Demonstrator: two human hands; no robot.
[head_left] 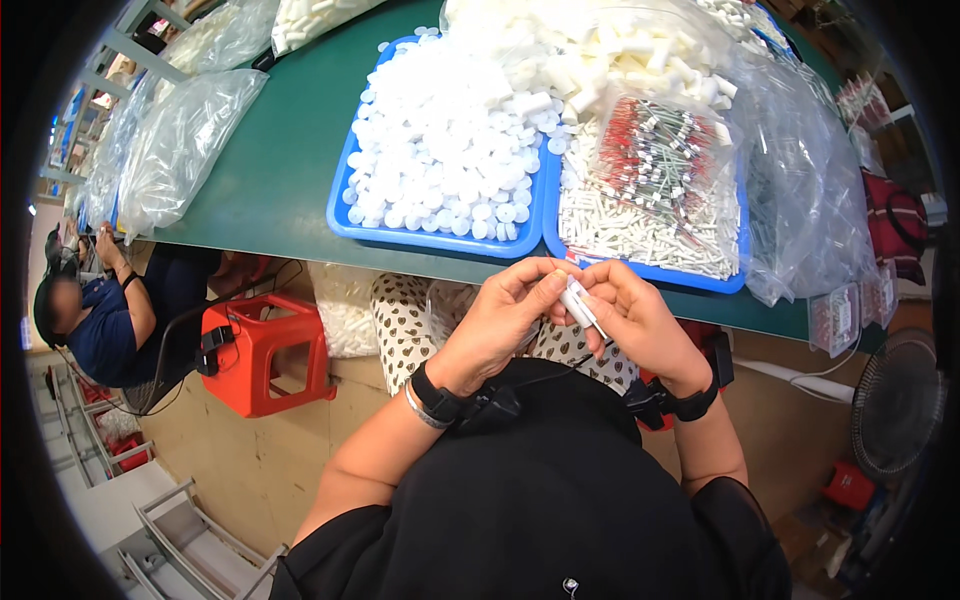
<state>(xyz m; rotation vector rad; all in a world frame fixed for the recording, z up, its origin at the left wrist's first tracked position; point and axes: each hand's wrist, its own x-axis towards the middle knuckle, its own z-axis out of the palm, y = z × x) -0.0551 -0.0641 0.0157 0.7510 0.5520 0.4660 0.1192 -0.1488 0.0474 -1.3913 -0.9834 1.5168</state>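
Note:
Just past the table's near edge, my two hands meet over a small white cylindrical plastic part [576, 302]. My left hand [508, 318] pinches its upper end between thumb and fingers. My right hand [642, 322] has its fingers closed around the part from the other side. A thin line runs down from the part's lower end; whether it is a wire or a pin I cannot tell. Beyond my left hand stands a blue tray [430, 243] heaped with white round caps [440, 170]. Next to it, a second blue tray [655, 274] holds many small white tubular pieces [585, 220].
A clear pack of red and grey wired parts [660, 150] lies in the right tray. Behind are bags of white tubes [640, 55]. Plastic bags [190, 140] lie on the green table [290, 140]. A red stool [265, 350] and a seated person [110, 320] are left, a fan [898, 400] right.

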